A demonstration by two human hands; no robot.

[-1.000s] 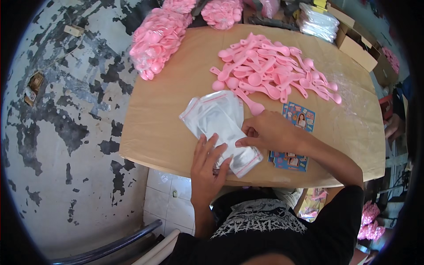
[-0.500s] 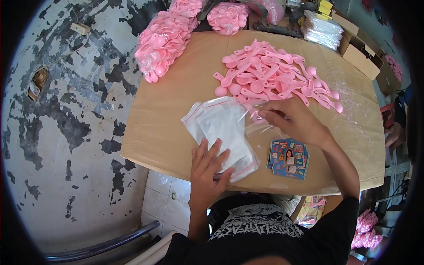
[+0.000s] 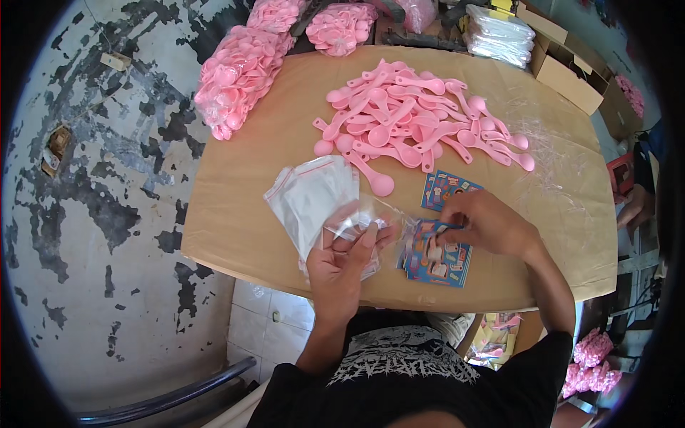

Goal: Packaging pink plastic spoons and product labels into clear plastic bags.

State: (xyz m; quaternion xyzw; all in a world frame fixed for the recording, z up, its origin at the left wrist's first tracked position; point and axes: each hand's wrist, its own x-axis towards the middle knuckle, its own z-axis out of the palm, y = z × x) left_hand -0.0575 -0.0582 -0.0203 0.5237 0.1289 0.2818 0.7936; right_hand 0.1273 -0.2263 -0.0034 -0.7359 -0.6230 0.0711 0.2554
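Observation:
My left hand (image 3: 342,267) is turned palm up and pinches a clear plastic bag (image 3: 378,210) between thumb and fingers. Under and beside it lies a pile of clear resealable bags (image 3: 303,192) with red lines along their edges. My right hand (image 3: 492,225) has its fingers closed at a blue printed card (image 3: 441,187), partly hidden behind the knuckles. Just below its thumb rests a stack of similar blue cards (image 3: 439,267), which the bag's edge reaches. Beyond both hands a loose heap of pink plastic spoons (image 3: 414,118) covers the table; one spoon points toward the bags.
The table (image 3: 235,192) is covered in brown paper. Bagged pink spoons (image 3: 239,78) stand at its far left. A stack of packed clear bags (image 3: 499,36) and an open cardboard box (image 3: 567,75) are at the far right. Another person's hand (image 3: 635,207) shows at the right.
My left hand has turned from palm down on the bags to palm up, now holding the single clear bag. My right hand has let go of that bag and moved down to the cards.

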